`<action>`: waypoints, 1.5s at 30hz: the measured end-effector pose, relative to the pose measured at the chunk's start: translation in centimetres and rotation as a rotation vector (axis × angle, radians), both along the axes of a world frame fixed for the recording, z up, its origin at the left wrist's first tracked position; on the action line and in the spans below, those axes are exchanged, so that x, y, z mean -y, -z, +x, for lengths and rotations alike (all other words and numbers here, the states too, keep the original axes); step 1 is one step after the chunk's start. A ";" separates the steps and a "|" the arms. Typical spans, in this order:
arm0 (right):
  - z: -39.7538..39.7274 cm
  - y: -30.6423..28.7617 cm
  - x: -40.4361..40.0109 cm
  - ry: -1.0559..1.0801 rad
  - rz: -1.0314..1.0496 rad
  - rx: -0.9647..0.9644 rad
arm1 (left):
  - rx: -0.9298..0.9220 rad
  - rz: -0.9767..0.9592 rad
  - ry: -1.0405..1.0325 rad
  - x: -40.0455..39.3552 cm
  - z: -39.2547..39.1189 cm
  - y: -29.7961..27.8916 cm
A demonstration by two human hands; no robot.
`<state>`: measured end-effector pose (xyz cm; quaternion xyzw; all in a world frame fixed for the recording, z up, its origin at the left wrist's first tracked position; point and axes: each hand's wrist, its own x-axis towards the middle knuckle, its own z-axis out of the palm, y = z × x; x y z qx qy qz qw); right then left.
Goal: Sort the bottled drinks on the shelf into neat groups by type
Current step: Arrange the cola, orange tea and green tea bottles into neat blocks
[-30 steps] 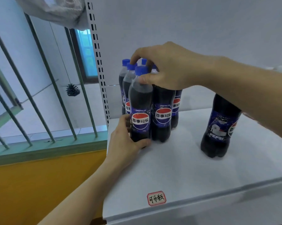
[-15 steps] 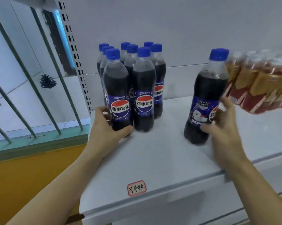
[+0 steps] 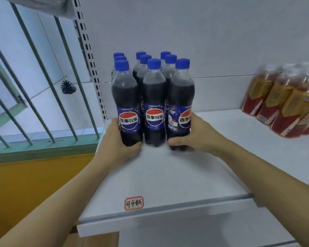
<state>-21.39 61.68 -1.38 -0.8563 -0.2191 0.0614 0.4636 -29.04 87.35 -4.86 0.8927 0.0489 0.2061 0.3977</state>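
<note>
Several dark cola bottles with blue caps stand in a tight block on the white shelf (image 3: 168,175), at its left end. My left hand (image 3: 118,145) wraps the base of the front-left cola bottle (image 3: 126,97). My right hand (image 3: 194,136) grips the base of the front-right cola bottle (image 3: 181,97), which touches the front-middle cola bottle (image 3: 154,97). A group of amber tea bottles with red and gold labels (image 3: 283,100) stands apart at the right edge, blurred.
A perforated shelf upright (image 3: 89,59) rises just left of the colas. Beyond it are grey window bars (image 3: 43,77) and a hanging pine cone (image 3: 68,87). A red-bordered handwritten label (image 3: 133,203) sits on the shelf's front edge. The back panel is close behind the bottles.
My right hand has slid the lone cola bottle left until it joined the front row of the block. My left hand stayed on the front-left bottle.
</note>
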 end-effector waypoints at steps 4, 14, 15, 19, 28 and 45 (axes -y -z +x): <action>1.0 0.7 -0.8 0.041 -0.024 0.108 | -0.002 0.018 -0.033 0.2 -0.2 -0.1; 1.0 3.0 -0.2 -0.042 0.189 0.127 | -0.006 -0.003 -0.036 0.7 -0.3 -0.4; 1.0 3.1 -0.1 -0.065 0.188 0.127 | -0.001 -0.020 -0.041 0.6 -0.3 -0.3; 1.1 3.2 0.2 -0.080 0.175 0.132 | -0.001 -0.072 -0.060 0.6 -0.3 -0.4; 1.5 3.3 0.2 -0.064 0.182 0.154 | 0.010 -0.007 0.009 0.6 -0.4 -0.3; 5.5 0.3 -3.3 0.052 0.699 -0.455 | 0.058 -1.053 -0.065 0.3 5.5 -3.1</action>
